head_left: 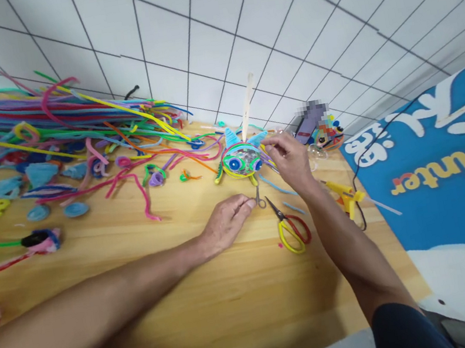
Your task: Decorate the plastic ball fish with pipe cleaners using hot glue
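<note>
A pipe-cleaner figure (240,158) with a rounded body, blue ring eyes and light-blue pointed ears stands near the back of the wooden table. At its right side, the bent fingers of my right hand (291,159) are closed in a pinch on its edge; the exact part between them is hidden. Below the figure hangs a small metal clasp (260,198), by its yellow foot. My left hand (228,222) rests on the table, fingers together, with the tips closed at this clasp. Red-and-yellow-handled scissors (290,232) lie to the right of my left hand, their blades pointing toward the figure.
Loose pipe cleaners (85,118) cover the table's back left, with finished coiled pieces in front. A yellow glue gun (346,198) lies beyond my right forearm. A phone (312,122) leans near the tiled wall (175,47). A blue printed board (440,163) borders the right.
</note>
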`<action>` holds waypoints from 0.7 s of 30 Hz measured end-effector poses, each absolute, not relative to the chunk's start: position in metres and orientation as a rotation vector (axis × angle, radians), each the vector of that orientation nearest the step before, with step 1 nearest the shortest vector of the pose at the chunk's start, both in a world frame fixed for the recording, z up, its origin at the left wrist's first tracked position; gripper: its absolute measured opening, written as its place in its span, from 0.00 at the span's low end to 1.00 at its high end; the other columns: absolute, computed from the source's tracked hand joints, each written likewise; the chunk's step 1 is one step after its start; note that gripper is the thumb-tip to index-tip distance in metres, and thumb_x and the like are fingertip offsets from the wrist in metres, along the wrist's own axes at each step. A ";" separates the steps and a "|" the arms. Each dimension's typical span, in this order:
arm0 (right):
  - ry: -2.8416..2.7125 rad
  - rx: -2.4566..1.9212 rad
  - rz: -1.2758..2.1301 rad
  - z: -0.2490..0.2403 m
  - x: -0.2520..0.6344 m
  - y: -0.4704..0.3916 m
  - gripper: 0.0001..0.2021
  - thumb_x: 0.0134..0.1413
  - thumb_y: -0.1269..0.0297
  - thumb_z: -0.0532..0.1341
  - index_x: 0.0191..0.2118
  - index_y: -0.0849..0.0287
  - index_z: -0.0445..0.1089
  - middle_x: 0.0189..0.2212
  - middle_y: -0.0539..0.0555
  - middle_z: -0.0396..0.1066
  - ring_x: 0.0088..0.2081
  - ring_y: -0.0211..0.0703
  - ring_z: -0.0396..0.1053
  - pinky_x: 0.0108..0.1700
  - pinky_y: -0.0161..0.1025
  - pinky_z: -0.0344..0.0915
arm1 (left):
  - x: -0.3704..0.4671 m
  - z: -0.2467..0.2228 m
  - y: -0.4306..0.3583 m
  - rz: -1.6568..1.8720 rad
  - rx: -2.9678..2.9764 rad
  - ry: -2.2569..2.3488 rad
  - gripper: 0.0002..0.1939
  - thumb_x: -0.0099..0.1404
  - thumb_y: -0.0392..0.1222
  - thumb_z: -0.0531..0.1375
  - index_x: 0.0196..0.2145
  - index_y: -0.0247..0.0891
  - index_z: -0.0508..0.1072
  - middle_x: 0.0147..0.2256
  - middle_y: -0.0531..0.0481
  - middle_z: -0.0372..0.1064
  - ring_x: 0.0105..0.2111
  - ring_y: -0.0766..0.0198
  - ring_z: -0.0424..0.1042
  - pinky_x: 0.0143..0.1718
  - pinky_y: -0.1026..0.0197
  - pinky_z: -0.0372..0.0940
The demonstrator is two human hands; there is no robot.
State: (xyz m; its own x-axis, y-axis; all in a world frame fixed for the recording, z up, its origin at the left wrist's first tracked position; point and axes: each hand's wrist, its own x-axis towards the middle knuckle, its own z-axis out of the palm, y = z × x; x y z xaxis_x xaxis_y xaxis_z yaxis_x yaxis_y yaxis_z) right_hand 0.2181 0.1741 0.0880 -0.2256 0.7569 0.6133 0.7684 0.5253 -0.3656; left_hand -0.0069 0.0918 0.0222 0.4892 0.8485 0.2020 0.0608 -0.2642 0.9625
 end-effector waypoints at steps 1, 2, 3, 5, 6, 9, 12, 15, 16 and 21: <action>-1.948 -1.272 -0.014 0.087 0.221 0.171 0.09 0.69 0.61 0.62 0.43 0.53 0.80 0.40 0.54 0.81 0.39 0.46 0.75 0.43 0.44 0.71 | -0.007 0.022 0.092 0.924 1.671 0.791 0.18 0.76 0.52 0.52 0.32 0.41 0.69 0.29 0.53 0.66 0.33 0.62 0.69 0.40 0.60 0.62; -1.905 -1.304 -0.001 0.086 0.225 0.169 0.09 0.69 0.60 0.62 0.43 0.54 0.81 0.39 0.54 0.80 0.38 0.46 0.74 0.42 0.43 0.71 | -0.007 0.022 0.092 0.917 1.668 0.796 0.18 0.76 0.52 0.53 0.32 0.40 0.69 0.30 0.53 0.66 0.33 0.62 0.68 0.39 0.60 0.62; -1.866 -1.333 0.022 0.083 0.228 0.167 0.10 0.69 0.58 0.62 0.43 0.54 0.81 0.37 0.53 0.80 0.36 0.45 0.73 0.41 0.43 0.70 | -0.007 0.021 0.092 0.909 1.665 0.803 0.18 0.76 0.52 0.52 0.32 0.40 0.69 0.30 0.53 0.67 0.33 0.62 0.68 0.39 0.59 0.62; -1.810 -1.367 0.085 0.076 0.232 0.165 0.10 0.67 0.58 0.63 0.42 0.54 0.80 0.35 0.52 0.79 0.34 0.45 0.72 0.39 0.43 0.70 | -0.007 0.021 0.091 0.888 1.659 0.815 0.18 0.75 0.53 0.53 0.32 0.40 0.69 0.30 0.53 0.67 0.33 0.62 0.68 0.39 0.59 0.61; -1.797 -1.372 0.121 0.072 0.233 0.164 0.09 0.67 0.59 0.63 0.42 0.54 0.80 0.35 0.52 0.79 0.34 0.44 0.72 0.40 0.43 0.70 | -0.007 0.020 0.091 0.875 1.657 0.821 0.18 0.75 0.53 0.53 0.32 0.40 0.69 0.30 0.53 0.66 0.33 0.63 0.68 0.39 0.60 0.61; -1.804 -1.336 0.199 0.063 0.231 0.164 0.07 0.65 0.64 0.62 0.43 0.54 0.79 0.39 0.52 0.80 0.37 0.45 0.74 0.42 0.43 0.71 | -0.007 0.019 0.091 0.848 1.659 0.833 0.19 0.75 0.54 0.53 0.32 0.40 0.70 0.30 0.53 0.66 0.33 0.63 0.67 0.38 0.60 0.61; -1.863 -1.292 0.222 0.059 0.225 0.164 0.08 0.66 0.65 0.62 0.44 0.54 0.79 0.43 0.54 0.80 0.44 0.47 0.76 0.46 0.44 0.72 | -0.008 0.018 0.090 0.843 1.662 0.845 0.19 0.76 0.54 0.53 0.33 0.39 0.71 0.30 0.53 0.67 0.33 0.63 0.68 0.38 0.60 0.62; -1.905 -1.294 0.216 0.060 0.222 0.163 0.07 0.66 0.65 0.61 0.42 0.53 0.78 0.42 0.54 0.80 0.44 0.47 0.75 0.48 0.44 0.72 | -0.009 0.017 0.090 0.838 1.668 0.861 0.19 0.76 0.54 0.53 0.32 0.39 0.70 0.29 0.53 0.67 0.32 0.63 0.68 0.37 0.60 0.62; -1.901 -1.297 0.211 0.061 0.222 0.163 0.07 0.66 0.66 0.61 0.42 0.54 0.78 0.41 0.54 0.79 0.43 0.47 0.75 0.48 0.44 0.72 | -0.009 0.018 0.090 0.836 1.671 0.863 0.19 0.76 0.54 0.53 0.31 0.39 0.70 0.29 0.53 0.67 0.32 0.63 0.68 0.37 0.60 0.62; -1.833 -1.344 0.242 0.061 0.221 0.167 0.08 0.64 0.67 0.62 0.46 0.54 0.77 0.44 0.54 0.79 0.40 0.45 0.74 0.48 0.44 0.72 | -0.009 0.019 0.091 0.824 1.666 0.873 0.19 0.76 0.54 0.54 0.32 0.39 0.71 0.30 0.52 0.69 0.33 0.62 0.69 0.39 0.60 0.63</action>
State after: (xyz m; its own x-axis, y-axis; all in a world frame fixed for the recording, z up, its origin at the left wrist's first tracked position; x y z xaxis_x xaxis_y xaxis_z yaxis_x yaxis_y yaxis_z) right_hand 0.2210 0.1674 0.0609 -0.0831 0.8606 0.5025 0.7004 0.4091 -0.5848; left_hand -0.0086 0.0909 0.0185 0.4999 0.8602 0.1005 0.1494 -0.1999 0.9684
